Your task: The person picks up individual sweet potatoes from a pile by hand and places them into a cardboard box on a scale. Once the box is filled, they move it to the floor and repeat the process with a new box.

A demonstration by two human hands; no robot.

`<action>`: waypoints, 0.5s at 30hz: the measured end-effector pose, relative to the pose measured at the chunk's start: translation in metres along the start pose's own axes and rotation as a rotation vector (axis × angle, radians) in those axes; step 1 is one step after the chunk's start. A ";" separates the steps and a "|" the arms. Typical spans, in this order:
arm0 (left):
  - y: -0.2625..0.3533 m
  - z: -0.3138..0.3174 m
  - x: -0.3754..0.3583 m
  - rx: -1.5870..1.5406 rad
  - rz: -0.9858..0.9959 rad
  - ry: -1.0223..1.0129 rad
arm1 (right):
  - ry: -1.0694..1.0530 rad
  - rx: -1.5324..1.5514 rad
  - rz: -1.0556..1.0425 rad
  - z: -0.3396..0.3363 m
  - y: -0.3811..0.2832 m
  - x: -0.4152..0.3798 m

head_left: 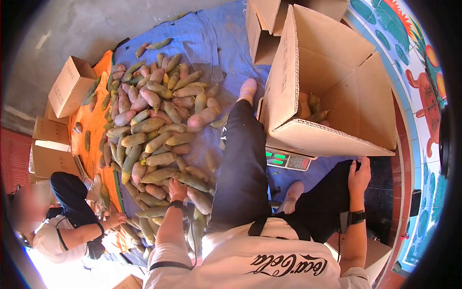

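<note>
My left hand reaches into a big pile of long green and pinkish vegetables that look like radishes. Its fingers close over the end of a green radish near the pile's lower right. By my bent right knee, my right hand rests with fingers apart and nothing visible in it. A tall open cardboard box stands in front of me, with a few of the vegetables at its bottom. Under the box, a digital scale shows green lit displays.
Blue sheeting and orange sheeting lie beneath the pile. A co-worker sits at the left, one hand at the pile. More cardboard boxes stand along the left, and others at the top. A painted wall borders the right.
</note>
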State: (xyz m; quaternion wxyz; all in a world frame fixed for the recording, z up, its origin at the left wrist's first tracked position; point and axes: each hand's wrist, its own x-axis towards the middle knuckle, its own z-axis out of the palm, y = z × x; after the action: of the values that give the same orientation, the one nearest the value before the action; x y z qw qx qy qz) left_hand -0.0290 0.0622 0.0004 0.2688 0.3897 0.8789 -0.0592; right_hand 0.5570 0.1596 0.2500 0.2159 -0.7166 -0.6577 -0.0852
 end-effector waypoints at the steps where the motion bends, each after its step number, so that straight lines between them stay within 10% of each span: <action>1: 0.001 0.000 0.002 0.005 0.008 0.018 | -0.005 -0.023 0.010 0.000 0.000 0.000; 15: 0.037 -0.055 0.053 0.198 0.150 0.203 | -0.045 -0.085 0.042 -0.001 0.001 0.001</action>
State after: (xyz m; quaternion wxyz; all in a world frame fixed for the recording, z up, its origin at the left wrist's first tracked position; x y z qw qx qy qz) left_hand -0.0550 0.1394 0.0236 0.1424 0.4826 0.8599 -0.0857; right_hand 0.5579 0.1600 0.2508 0.1721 -0.7403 -0.6433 -0.0921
